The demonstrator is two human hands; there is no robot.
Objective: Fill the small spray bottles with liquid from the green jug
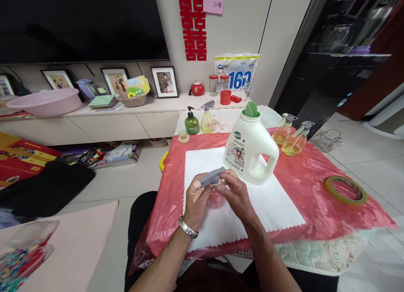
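Note:
My left hand (197,201) and my right hand (235,191) meet over the white mat (271,203), both closed around a small clear spray bottle (216,198) with a grey trigger head (211,177). The bottle body is mostly hidden by my fingers. My right fingers pinch at the collar under the grey head. A silver bracelet sits on my left wrist. Just behind my hands stands a white detergent jug (251,151) with an open neck and a green funnel (251,110) in it.
The red plastic table cover (315,199) holds two spray bottles of yellow liquid (292,138), a green pump bottle (191,123), another spray bottle (206,119), a small cap (183,136) and a tape roll (345,190). A low cabinet with a pink basin (46,102) and photo frames stands behind.

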